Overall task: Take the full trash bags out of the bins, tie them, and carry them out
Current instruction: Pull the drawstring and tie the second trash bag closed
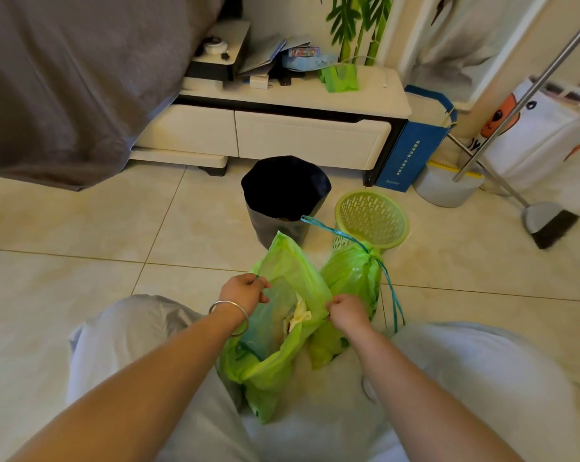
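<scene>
Left hand (245, 290) and right hand (348, 311) pinch our open green bag (282, 345) rim between them. Tied bag (351, 278) just right; black bin (283, 195), green basket (371, 218) beyond; our forearms extended.

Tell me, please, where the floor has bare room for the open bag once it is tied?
Bare tile lies left of the open green bag, between the grey bedcover and black bin. Right is crowded: tied green bag, green basket, broom.
</scene>
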